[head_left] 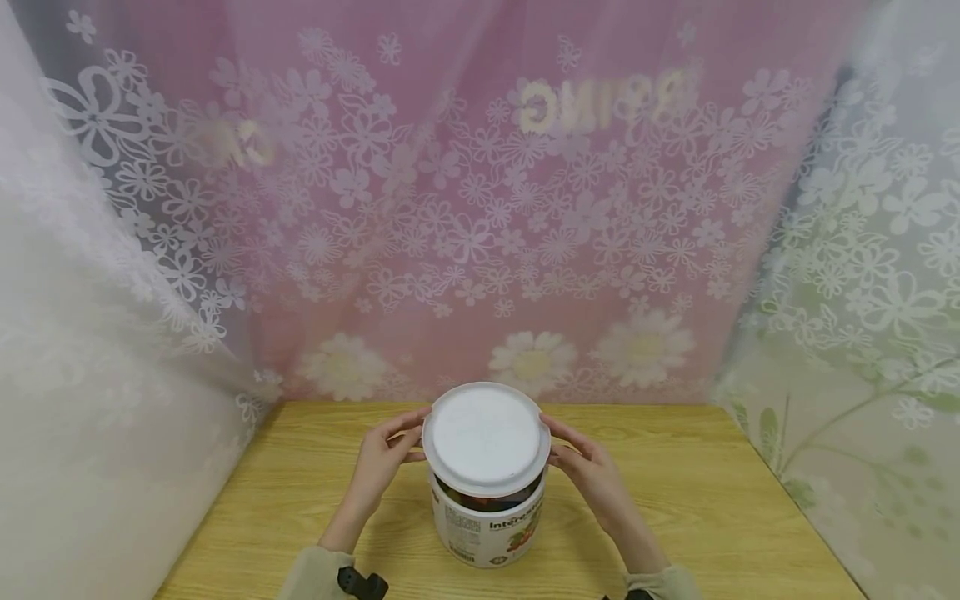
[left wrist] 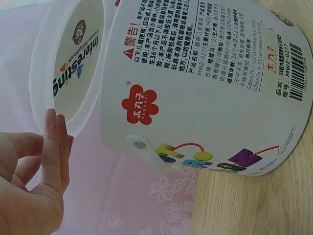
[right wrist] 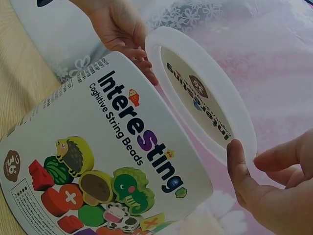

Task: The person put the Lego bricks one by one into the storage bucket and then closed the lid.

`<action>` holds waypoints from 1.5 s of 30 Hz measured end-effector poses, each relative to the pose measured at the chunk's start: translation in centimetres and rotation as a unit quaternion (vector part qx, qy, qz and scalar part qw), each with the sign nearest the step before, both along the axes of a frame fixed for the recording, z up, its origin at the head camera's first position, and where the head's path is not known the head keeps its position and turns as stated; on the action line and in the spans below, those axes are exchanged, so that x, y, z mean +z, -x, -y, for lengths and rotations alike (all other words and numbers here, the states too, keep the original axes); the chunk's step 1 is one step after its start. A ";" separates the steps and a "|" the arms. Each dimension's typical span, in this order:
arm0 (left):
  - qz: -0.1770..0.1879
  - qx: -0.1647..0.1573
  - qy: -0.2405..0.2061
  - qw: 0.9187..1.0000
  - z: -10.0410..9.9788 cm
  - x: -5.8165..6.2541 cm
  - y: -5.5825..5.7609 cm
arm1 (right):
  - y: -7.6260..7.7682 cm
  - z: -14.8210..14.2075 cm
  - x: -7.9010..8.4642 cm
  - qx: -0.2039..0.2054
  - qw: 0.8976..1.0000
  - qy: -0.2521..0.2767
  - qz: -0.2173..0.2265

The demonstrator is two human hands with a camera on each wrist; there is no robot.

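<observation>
A round white lid [head_left: 486, 437] is held over a white bucket [head_left: 468, 533], with a dark gap at the near side where the contents are dimly seen. My left hand [head_left: 377, 467] grips the lid's left rim, and my right hand [head_left: 596, 483] grips its right rim. In the left wrist view, fingers [left wrist: 53, 152] meet the rim edge. The right wrist view has the thumb and a finger [right wrist: 238, 164] at the opposite edge. Printed lettering on the lid faces the bucket. The bucket's label reads "Interesting Cognitive String Beads", with pictures of beads.
The bucket stands on a wood-grain table [head_left: 322, 450]. A pink flowered curtain [head_left: 480, 250] hangs behind it, and pale curtains close off the left [head_left: 112, 375] and right [head_left: 862, 350] sides. A handle end [left wrist: 142, 147] is riveted to the bucket's side.
</observation>
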State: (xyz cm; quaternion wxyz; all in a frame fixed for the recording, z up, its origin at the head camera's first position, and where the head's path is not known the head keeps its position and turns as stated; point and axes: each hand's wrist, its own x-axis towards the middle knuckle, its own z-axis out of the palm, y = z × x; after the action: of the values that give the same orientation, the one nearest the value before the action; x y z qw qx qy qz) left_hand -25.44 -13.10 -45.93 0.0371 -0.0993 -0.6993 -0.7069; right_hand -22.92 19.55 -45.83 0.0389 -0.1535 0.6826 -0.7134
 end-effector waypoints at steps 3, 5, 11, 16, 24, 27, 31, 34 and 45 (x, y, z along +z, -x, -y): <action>-0.005 -0.004 0.003 1.000 -0.1 0.2 -0.1 | -0.1 -0.1 0.0 -0.002 1.000 0.006 0.000; -0.009 -0.008 0.006 1.000 -0.1 0.3 -0.2 | -0.1 -0.1 0.1 -0.010 1.000 0.005 0.002; -0.023 -0.020 0.019 0.999 0.0 0.5 -0.2 | -0.3 0.2 0.6 -0.036 0.999 0.004 -0.010; -0.028 -0.024 0.029 0.999 0.1 0.8 -0.3 | -0.4 0.3 1.0 -0.047 0.999 0.010 -0.018; -0.062 -0.004 0.037 0.997 -0.3 1.0 -0.4 | -0.3 0.2 1.2 -0.078 0.995 -0.029 -0.056; -0.077 0.018 0.033 0.996 -0.5 1.0 -0.3 | -0.2 0.3 1.3 -0.105 0.991 -0.045 -0.072; -0.096 0.048 0.025 0.994 -0.7 1.0 -0.2 | 0.3 0.8 1.1 -0.153 0.981 -0.061 -0.105; -0.107 0.059 0.022 0.992 -0.9 1.1 -0.1 | 0.7 1.0 0.9 -0.191 0.971 -0.062 -0.127; -0.110 0.107 0.054 0.987 -1.1 1.5 -0.2 | -1.0 2.1 3.5 -0.245 0.951 -0.097 -0.164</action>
State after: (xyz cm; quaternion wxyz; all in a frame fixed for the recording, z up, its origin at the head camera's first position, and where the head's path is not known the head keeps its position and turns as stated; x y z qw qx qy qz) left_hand -25.20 -12.04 -44.48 0.1836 -0.1030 -0.7347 -0.6449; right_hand -21.96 17.43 -42.34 -0.2350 -0.0921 0.7622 -0.5962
